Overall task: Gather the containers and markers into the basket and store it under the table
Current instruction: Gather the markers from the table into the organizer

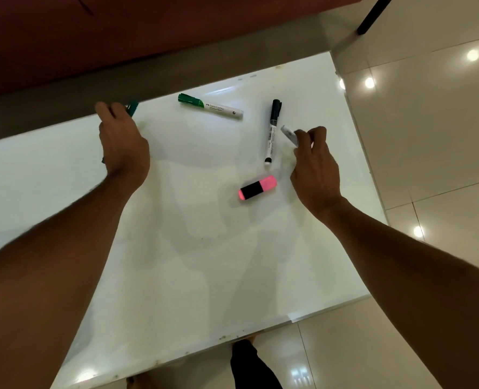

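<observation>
My left hand [123, 147] is closed around a green marker [132, 108] near the far left edge of the white table [193, 262]; only its ends show. My right hand [314, 167] grips a white marker [289, 135] at the table's right side. Three markers lie loose between the hands: a green-capped white marker [210, 106] at the back, a black-capped marker [272, 131] just left of my right hand, and a short pink highlighter [257, 188] nearer me. No basket or container is in view.
A dark red sofa or wall [120, 37] runs behind the table. Glossy beige floor tiles [429, 136] lie to the right and front. A black pole [372, 15] stands at the far right. My dark trouser leg [249, 366] shows below the table's near edge.
</observation>
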`<state>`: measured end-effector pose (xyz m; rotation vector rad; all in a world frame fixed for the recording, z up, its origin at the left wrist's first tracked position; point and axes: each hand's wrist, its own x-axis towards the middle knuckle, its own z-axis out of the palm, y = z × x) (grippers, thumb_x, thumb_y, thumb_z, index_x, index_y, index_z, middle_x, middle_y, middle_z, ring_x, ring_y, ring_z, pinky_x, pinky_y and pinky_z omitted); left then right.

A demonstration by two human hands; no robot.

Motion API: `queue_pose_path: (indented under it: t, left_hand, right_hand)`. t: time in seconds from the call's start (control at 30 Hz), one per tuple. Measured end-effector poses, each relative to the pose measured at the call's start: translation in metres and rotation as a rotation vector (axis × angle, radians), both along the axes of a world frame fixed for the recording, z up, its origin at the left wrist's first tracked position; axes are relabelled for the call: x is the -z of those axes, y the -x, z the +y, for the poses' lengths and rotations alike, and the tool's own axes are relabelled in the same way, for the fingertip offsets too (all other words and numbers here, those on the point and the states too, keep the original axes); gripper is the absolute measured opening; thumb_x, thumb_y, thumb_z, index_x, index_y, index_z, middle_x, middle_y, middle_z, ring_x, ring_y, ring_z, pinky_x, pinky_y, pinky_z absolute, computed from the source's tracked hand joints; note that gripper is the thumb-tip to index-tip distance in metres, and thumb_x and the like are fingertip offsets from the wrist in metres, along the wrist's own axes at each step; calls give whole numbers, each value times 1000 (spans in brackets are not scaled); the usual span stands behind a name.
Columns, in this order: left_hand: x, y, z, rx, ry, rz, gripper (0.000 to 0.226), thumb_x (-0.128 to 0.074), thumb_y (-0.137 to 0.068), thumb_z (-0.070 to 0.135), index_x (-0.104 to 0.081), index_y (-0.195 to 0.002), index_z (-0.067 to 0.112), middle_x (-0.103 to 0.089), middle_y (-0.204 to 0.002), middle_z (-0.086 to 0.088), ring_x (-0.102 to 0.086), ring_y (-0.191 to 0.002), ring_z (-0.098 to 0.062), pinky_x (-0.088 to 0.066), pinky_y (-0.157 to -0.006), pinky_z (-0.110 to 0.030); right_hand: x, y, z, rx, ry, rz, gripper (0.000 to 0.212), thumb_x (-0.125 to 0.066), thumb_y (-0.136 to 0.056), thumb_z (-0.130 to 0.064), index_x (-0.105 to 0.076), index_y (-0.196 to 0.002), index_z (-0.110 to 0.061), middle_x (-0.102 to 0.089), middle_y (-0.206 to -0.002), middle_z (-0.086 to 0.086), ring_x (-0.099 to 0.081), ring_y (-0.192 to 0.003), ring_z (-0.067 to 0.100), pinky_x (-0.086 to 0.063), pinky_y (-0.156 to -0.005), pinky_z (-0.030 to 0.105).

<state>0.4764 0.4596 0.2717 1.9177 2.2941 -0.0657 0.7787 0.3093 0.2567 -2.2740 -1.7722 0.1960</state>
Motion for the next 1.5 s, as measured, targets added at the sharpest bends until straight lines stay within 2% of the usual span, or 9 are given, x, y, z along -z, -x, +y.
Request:
queue_pose_path:
  t: [0.1, 0.2, 0.4, 0.57, 0.77, 1.0, 1.17, 1.4, 1.5]
  left_hand:
    - [-9, -28, 6, -28, -54, -94, 53, -61, -99, 8, -37, -146, 1, -41, -149, -23, -62, -122, -38, -52, -104, -38]
    - [-18, -64, 14, -140, -82, -275, 43, -52, -106, 29, -47, -140, 3, -54, -142, -18, -61, -126, -33, -51, -103, -40]
    - [-15, -113, 24, -291, 12, -491, 58, -63, -97, 50, -60, -132, 5, -66, -134, -12, -64, -122, -28, -51, -99, -35]
    - [-11, -124, 23, -302, 14, -507, 61, -70, -91, 54, -61, -131, 8, -67, -132, -7, -68, -118, -22, -49, -85, -23]
    - [-7, -129, 23, -288, 8, -517, 45, -75, -89, 32, -64, -126, 9, -69, -129, -7, -70, -113, -24, -56, -92, -30]
    - [-6, -126, 1, -94, 0, -349, 40, -43, -108, 31, -60, -129, 2, -69, -126, -14, -69, -113, -26, -55, -93, -32]
    - [-9, -116, -16, -54, -14, -334, 40, -34, -111, 32, -55, -129, 3, -68, -124, -14, -69, -113, -27, -54, -92, -31]
    - [-22, -84, -39, -136, -49, -677, 31, -45, -108, 25, -49, -132, 4, -65, -132, -12, -66, -120, -25, -55, -101, -32]
    - [-31, -61, -53, -142, -96, -898, 24, -53, -104, 11, -53, -127, 2, -70, -115, -13, -70, -105, -29, -60, -93, -48]
  right_hand:
    - [-6, 11, 20, 117, -62, 161, 21, -46, -99, 0, -54, -118, -3, -48, -116, 18, -46, -66, 26, -43, -54, 37]
    - [-12, 23, 42, 226, -88, 255, 18, -49, -103, -11, -53, -118, -2, -53, -113, 17, -58, -83, 33, -48, -72, 38]
    - [-26, 38, 72, 284, 80, 222, 31, -52, -104, -27, -52, -118, 1, -59, -115, 17, -59, -106, 34, -45, -91, 39]
    - [-17, 43, 73, 279, 186, 218, 36, -59, -99, -30, -49, -120, -2, -59, -116, 15, -60, -104, 32, -40, -82, 32]
    - [-15, 47, 71, 279, 194, 206, 21, -48, -94, -6, -50, -115, -3, -58, -113, 13, -60, -98, 29, -34, -74, 28]
    - [-26, 54, 69, 235, 212, 167, 19, -45, -97, -1, -49, -116, 1, -57, -114, 17, -60, -101, 33, -49, -85, 39]
    - [-33, 70, 68, 253, 142, 184, 20, -44, -98, 2, -50, -117, 3, -57, -116, 18, -57, -104, 33, -46, -89, 39]
    - [-51, 107, 74, 393, 18, 520, 23, -47, -105, -7, -46, -127, -1, -56, -127, 15, -58, -112, 27, -34, -78, 15]
    - [-64, 133, 75, 360, -66, 698, 22, -55, -103, -10, -48, -122, -1, -63, -120, 19, -60, -97, 23, -57, -89, 33]
